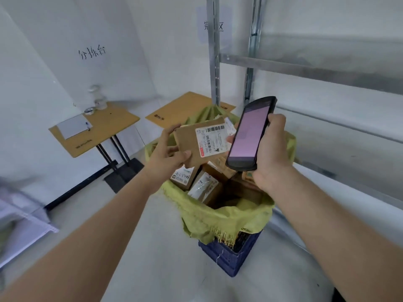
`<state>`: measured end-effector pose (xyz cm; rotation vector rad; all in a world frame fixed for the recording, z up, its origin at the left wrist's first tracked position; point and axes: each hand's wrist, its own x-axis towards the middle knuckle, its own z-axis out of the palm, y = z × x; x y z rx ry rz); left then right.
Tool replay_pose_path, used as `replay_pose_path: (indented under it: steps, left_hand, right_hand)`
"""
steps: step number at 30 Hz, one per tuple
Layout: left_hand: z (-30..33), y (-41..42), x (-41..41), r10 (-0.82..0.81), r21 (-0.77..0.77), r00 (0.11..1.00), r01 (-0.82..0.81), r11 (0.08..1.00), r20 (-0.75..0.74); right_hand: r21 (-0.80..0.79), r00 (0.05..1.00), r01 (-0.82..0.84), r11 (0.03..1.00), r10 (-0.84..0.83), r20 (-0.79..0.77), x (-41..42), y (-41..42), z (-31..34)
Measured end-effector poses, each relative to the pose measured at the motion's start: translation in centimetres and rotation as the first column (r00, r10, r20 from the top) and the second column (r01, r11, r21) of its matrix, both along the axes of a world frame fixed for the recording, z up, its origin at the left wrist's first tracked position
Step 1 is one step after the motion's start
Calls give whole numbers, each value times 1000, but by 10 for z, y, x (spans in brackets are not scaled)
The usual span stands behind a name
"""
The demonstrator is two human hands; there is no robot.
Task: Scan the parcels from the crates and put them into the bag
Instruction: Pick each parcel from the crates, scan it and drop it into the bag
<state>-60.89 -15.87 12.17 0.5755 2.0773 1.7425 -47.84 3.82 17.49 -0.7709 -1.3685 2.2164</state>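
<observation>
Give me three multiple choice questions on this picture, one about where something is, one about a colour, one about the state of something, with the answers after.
1. Where is the held parcel?
A. above the open bag
B. on the table
C. on the shelf

2. What colour is the bag?
A. red
B. yellow-green
C. black

3. What is the scanner screen doing?
A. dark
B. cracked
C. lit pale pink

Answers:
1 A, the left hand holds it over the bag's mouth.
2 B, its woven rim folds over a blue crate.
3 C, it glows in the right hand.
</observation>
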Motion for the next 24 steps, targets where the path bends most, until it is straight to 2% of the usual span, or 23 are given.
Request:
replay_pose_path:
  steps: [3, 6, 10, 14, 20, 24]
  left_hand:
    - [-21, 3, -27, -76, -9, 995, 77, 997, 69]
    - [-42, 9, -51, -222, -37, 966, 228, 973, 130]
    - [-71, 21, -77, -377, -98, 913, 394, 914, 152]
    - [-95, 30, -91, -489, -108, 847, 517, 849, 210]
    - [-103, 44, -106, -587, -158, 774, 627, 763, 236]
    - [-87, 59, -105, -623, -97, 730, 667, 739, 282]
  right_hand:
    - [8, 999, 18, 1000, -19, 48, -28, 4, -12]
    - [4, 994, 81, 997, -81, 75, -51, 7, -26]
    - [-26, 971, 209, 978, -204, 123, -69, 1, -37]
    - [-42, 910, 383, 923, -369, 190, -77, -9, -48]
    - [-6, 834, 523, 852, -511, 207, -65, -24, -59]
    - [4, 793, 582, 813, -569, 220, -52, -38, -64]
